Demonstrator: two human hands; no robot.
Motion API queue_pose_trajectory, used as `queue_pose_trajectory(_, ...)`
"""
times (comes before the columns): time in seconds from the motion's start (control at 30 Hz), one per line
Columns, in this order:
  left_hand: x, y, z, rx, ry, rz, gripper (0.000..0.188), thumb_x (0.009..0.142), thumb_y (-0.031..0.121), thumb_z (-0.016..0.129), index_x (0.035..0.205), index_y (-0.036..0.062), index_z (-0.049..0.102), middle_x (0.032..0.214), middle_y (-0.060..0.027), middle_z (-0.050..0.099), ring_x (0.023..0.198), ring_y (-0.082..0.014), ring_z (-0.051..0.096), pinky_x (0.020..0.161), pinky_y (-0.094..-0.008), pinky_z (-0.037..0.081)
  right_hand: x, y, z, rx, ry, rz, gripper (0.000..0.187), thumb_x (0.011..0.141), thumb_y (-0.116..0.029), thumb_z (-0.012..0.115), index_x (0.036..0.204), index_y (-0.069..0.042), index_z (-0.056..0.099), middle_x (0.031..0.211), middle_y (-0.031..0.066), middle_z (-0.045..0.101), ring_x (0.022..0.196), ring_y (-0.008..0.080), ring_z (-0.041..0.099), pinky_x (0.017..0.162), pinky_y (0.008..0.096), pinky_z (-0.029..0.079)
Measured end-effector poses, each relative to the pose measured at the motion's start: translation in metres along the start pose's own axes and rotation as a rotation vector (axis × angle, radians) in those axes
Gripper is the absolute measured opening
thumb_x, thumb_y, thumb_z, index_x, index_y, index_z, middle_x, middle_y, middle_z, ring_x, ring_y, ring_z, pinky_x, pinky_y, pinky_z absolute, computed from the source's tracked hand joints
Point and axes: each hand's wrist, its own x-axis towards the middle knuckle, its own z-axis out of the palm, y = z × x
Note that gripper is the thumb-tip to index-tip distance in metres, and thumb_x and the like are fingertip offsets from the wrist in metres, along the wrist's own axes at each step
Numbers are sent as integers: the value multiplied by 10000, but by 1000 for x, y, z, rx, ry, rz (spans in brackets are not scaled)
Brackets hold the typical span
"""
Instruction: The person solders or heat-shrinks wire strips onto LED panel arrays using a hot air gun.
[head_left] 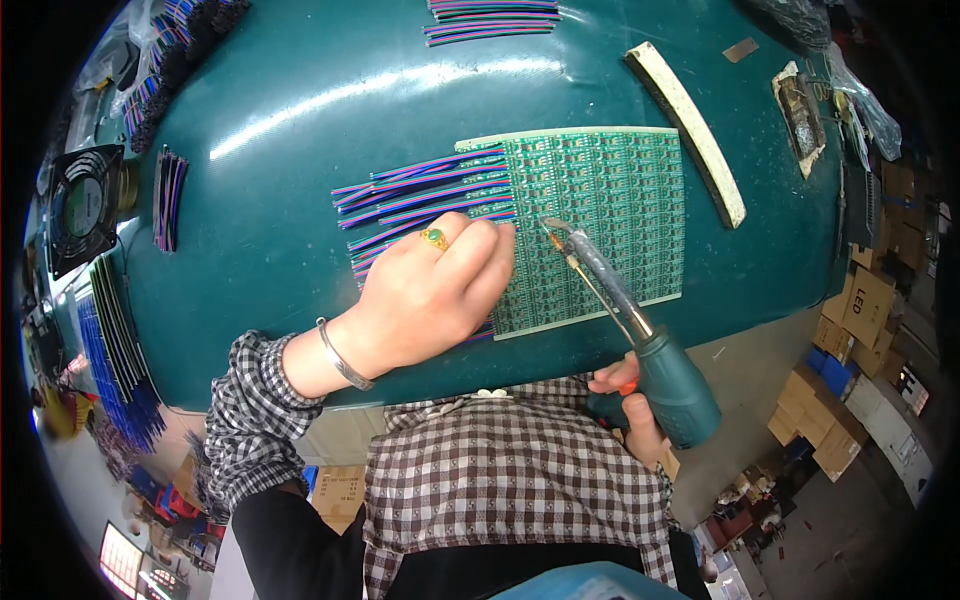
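Note:
A green panel of many small circuit boards (600, 215) lies flat on the table before me. Along its left edge, several multicoloured ribbon wires (420, 192) reach in with their ends at the pads. My left hand (437, 280), wearing a ring and a bracelet, is closed in a pinch on a ribbon wire at that edge; its fingertips are partly hidden. From the right, my right hand (640, 415) grips the green handle of a soldering gun (678, 390). The gun's tip, with a thin feed tube beside it, points at the panel just right of my left fingers.
A curved white strip (690, 135) lies right of the panel, with a worn block (800, 118) beyond it. More wire bundles rest at the back (490, 20) and left (170, 200). A black fan (85, 210) stands at the left edge. Cardboard boxes (865, 305) are stacked right of the table.

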Motion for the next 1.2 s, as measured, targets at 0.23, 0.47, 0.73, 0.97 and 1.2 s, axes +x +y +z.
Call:
queue_pose_trajectory(0.23,2,5,-10,-63,-139,-82,383,708,69,620,1074,-38,661,954,-75,587,778,-192,600,635,-289,512,-1,4,-9,-87,-133,0,446,974,-152,561,1327,65,396,1057,114,564,1014,239,588,926,438,529)
queue_pose_trajectory(0.47,3,3,-11,-72,-156,-78,398,699,75,615,1079,-39,653,960,-76,578,765,-195,584,619,-292,501,0,1,-6,-140,-112,57,461,972,-152,571,1334,75,397,1020,111,562,983,228,586,924,437,525)
queue_pose_trajectory(0.73,3,4,-10,-70,-155,-91,388,704,72,617,1074,-33,657,961,-73,580,765,-192,583,612,-293,498,2,6,-3,-150,-69,28,464,956,-143,597,1316,87,417,960,112,573,934,233,604,884,431,545)
queue_pose_trajectory(0.97,3,5,-10,-82,-157,-98,379,702,63,627,1066,-36,658,963,-77,588,779,-199,593,629,-295,508,2,7,-6,-228,-92,22,457,957,-154,594,1303,92,427,951,110,571,916,227,604,879,430,546)
queue_pose_trajectory(1.2,3,6,-11,-89,-165,-103,380,695,58,631,1060,-42,657,966,-82,591,781,-200,593,641,-296,511,0,6,-7,-225,-101,13,475,962,-164,581,1330,79,401,982,104,562,938,221,594,896,433,538)
